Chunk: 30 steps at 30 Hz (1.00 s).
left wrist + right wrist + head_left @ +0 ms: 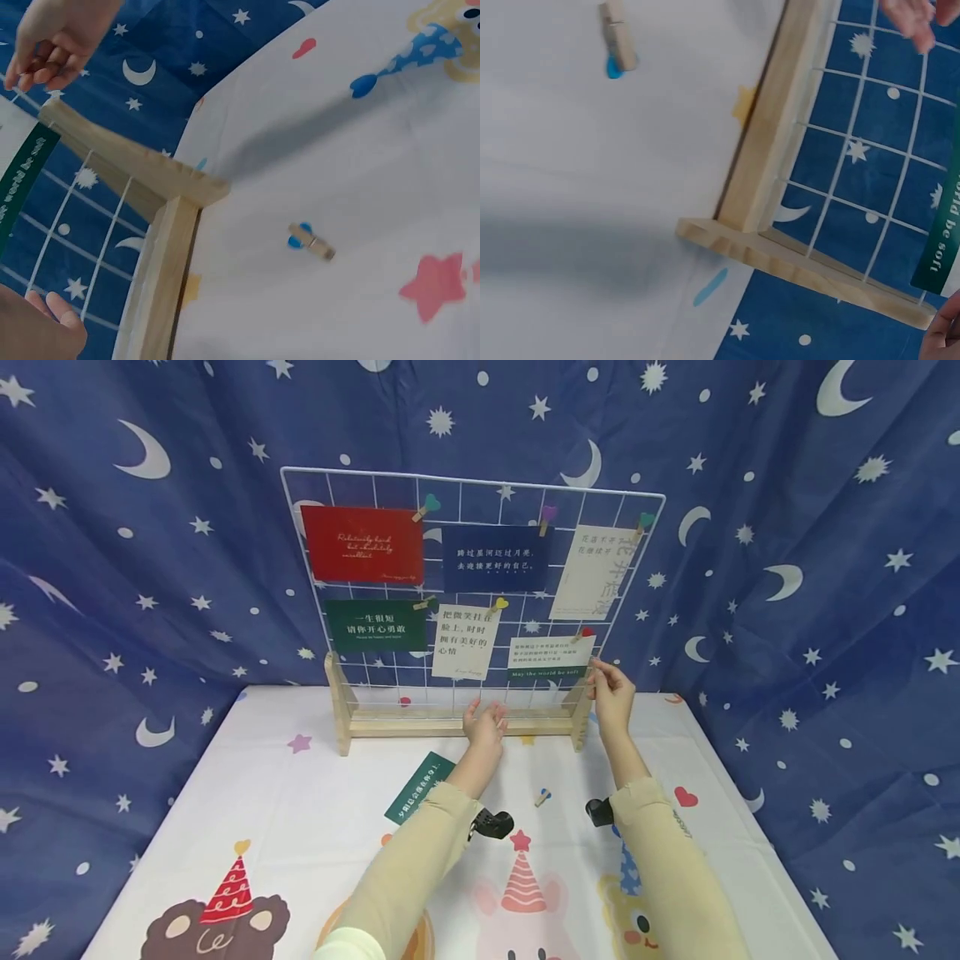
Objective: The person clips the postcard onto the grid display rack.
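My right hand (612, 693) is at the lower right edge of a white wire grid (397, 683), its curled fingertips beside the corner of a white-and-green card (551, 658). Whether these fingers pinch the card or the wire, I cannot tell. A small clothespin with a red top (587, 632) clips that card to the grid. Low in front of the grid, above the wooden base bar (405, 727), my left hand (486, 727) has its fingers loosely spread and holds nothing. The left wrist view shows both the left hand (45, 326) and the right hand (56, 52).
Clipped higher or farther left are a red card (363, 545), a navy card (495, 560), a green card (375, 627) and two white ones. On the tablecloth lie a loose green card (420, 789), partly behind my left arm, and a clothespin with a blue top (542, 797).
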Tool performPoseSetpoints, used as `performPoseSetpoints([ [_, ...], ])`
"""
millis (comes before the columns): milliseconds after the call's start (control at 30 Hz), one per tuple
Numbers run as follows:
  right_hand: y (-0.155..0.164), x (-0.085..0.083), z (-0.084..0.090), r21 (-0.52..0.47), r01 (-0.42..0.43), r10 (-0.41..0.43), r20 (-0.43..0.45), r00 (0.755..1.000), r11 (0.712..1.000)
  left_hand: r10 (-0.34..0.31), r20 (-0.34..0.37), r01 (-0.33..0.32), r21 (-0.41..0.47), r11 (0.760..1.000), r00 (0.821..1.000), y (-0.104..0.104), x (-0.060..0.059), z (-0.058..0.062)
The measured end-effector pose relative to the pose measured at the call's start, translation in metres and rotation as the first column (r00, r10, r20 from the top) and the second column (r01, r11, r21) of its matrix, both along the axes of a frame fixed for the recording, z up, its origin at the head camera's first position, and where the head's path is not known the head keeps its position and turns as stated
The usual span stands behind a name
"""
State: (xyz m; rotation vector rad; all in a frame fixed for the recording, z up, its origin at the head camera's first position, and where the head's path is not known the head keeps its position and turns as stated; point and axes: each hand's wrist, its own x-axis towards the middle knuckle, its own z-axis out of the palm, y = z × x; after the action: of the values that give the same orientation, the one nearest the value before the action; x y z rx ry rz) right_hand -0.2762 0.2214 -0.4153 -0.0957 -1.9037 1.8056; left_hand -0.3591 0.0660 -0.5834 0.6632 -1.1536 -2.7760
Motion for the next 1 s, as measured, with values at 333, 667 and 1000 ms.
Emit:
performPoseSetpoints([
  [333,-0.004,0.008,-0.014,0.041,-0.081,0.08,0.031,0.996,0.996,0.07,-0.037,-0.07,0.004,0.998,0.997,-0.039,-0.006,-0.003],
  [667,-0.009,0.019,-0.019,0.11,-0.127,0.122,0.049,0.991,0.986,0.089,-0.06,-0.09,-0.009,0.996,0.994,-0.065,0.01,0.02],
  [1000,-0.009,0.022,-0.028,0.108,-0.172,0.167,0.05,0.985,0.979,0.073,-0.041,-0.073,0.003,0.997,0.996,-0.084,0.018,0.026],
])
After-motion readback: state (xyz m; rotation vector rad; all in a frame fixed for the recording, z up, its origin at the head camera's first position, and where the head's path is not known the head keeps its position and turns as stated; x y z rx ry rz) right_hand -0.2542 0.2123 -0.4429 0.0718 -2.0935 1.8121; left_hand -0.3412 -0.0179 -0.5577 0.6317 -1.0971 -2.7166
